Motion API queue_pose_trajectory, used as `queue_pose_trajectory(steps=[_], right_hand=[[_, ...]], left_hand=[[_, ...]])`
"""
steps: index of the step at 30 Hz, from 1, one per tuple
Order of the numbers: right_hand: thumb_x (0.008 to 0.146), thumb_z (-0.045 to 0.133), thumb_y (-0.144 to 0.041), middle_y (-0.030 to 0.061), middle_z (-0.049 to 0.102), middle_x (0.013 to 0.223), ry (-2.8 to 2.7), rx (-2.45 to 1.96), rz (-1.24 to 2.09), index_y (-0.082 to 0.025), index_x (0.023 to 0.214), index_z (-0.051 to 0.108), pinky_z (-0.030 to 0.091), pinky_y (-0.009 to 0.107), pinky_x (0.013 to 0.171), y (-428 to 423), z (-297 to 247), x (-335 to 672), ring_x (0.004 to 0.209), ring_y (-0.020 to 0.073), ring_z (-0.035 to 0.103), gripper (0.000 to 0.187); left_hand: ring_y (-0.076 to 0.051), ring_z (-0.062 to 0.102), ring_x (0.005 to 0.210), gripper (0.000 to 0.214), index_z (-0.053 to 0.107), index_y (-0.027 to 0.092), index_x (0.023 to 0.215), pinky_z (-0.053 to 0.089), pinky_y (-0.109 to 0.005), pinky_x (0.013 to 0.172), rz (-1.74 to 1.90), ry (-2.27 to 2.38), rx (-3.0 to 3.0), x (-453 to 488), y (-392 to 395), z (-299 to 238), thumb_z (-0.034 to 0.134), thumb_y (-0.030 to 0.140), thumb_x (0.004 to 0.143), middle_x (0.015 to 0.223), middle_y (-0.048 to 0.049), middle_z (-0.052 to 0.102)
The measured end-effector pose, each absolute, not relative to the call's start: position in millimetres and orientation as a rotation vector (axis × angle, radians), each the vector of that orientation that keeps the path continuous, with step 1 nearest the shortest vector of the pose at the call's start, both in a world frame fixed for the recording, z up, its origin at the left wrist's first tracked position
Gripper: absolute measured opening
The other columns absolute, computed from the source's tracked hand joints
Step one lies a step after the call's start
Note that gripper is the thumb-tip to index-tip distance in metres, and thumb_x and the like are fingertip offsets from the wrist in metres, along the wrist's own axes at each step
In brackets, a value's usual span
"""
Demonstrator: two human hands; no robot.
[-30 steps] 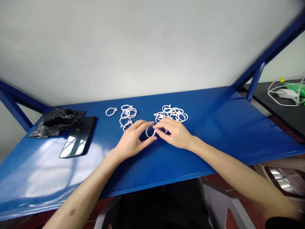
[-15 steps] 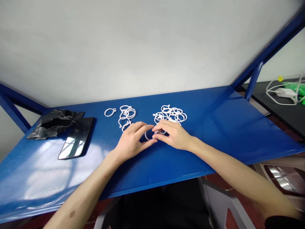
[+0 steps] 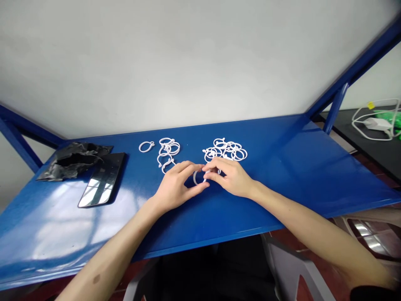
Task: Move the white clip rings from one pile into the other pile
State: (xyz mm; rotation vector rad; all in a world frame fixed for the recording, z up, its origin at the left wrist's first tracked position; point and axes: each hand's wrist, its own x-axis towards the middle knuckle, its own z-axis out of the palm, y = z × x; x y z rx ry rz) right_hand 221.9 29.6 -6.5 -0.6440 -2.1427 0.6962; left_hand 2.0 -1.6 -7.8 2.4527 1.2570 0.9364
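Between my two hands is a white plastic curtain ring (image 3: 195, 177), held just over the blue table. My left hand (image 3: 180, 184) grips it with thumb and fingers on its left side, and part of its curve shows inside the grip. My right hand (image 3: 227, 175) pinches the ring's right side, where the fingers hide most of it. Behind my right hand lies a pile of similar white rings (image 3: 232, 149). Another group of white rings (image 3: 169, 147) sits behind my left hand, partly covered by it. A single ring (image 3: 146, 146) lies apart at the left.
On the left of the blue table (image 3: 266, 146) lie a black phone (image 3: 102, 179) and a crumpled black plastic bag (image 3: 72, 161). Blue metal braces (image 3: 336, 108) stand at both ends. A white charger with cable (image 3: 377, 124) rests on a dark surface at the far right.
Both hands keep hold of the ring, with slight finger movement at the joint between them. The whole view has shifted slightly. The other rings lie as before.
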Motion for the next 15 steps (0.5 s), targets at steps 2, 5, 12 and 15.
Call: queue_pose_trajectory(steps=[2,5,12,15], right_hand=[[0.099,0.064,-0.031,0.0018,0.07,0.096,-2.125,-0.656,0.716,-0.022,0.114,0.064,0.057,0.03,0.075,30,-7,223,0.079,0.0135,0.066,0.017],[0.099,0.064,-0.03,0.0026,0.066,0.097,-2.112,-0.664,0.679,-0.022,0.119,0.062,0.058,0.031,0.076,32,-10,223,0.081,0.0141,0.066,0.022],[0.1,0.062,-0.032,0.0011,0.064,0.089,-2.117,-0.703,0.649,-0.021,0.101,0.061,0.055,0.028,0.069,29,-9,220,0.072,0.0125,0.063,0.01],[0.098,0.063,-0.032,0.0008,0.067,0.089,-2.113,-0.716,0.615,-0.022,0.097,0.059,0.055,0.028,0.068,25,-8,218,0.073,0.0126,0.064,0.011]], left_hand=[[-0.016,0.068,0.082,0.033,0.065,0.022,0.123,0.053,-0.027,0.072,0.886,1.234,2.314,2,-3,-5,0.057,0.042,0.099,0.099,-0.0049,0.074],[-0.013,0.067,0.07,0.026,0.066,0.022,0.114,0.051,-0.024,0.065,0.894,1.218,2.129,2,-4,-2,0.047,0.036,0.103,0.086,-0.0012,0.074],[-0.013,0.068,0.066,0.022,0.056,0.022,0.11,0.056,-0.027,0.066,0.991,1.208,1.777,9,-6,-9,0.043,0.04,0.105,0.088,-0.0021,0.075],[-0.016,0.072,0.072,0.023,0.052,0.023,0.115,0.058,-0.031,0.071,0.979,1.215,1.709,12,-9,-11,0.043,0.042,0.105,0.09,-0.0029,0.076]])
